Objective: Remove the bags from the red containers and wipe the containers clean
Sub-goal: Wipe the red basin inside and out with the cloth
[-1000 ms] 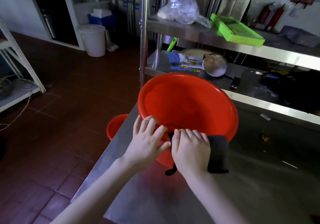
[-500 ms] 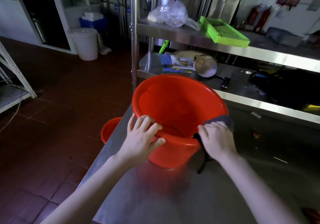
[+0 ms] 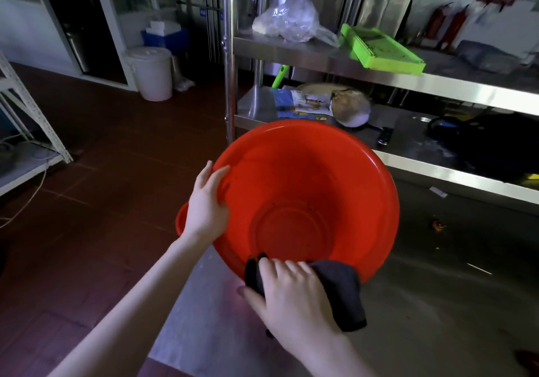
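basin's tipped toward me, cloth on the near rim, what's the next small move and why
Probably slide the dark cloth from the near rim down into the red basin, toward the dark specks near its base. The left hand grips the left rim and the right hand holds the cloth.

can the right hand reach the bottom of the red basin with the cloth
Probably yes: the red basin is tipped toward the person, nothing blocks its mouth, and the right hand holds the cloth at the near rim.

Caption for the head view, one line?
Tilted red basin at the steel table: left hand holds its rim, right hand presses a dark cloth over the near rim.
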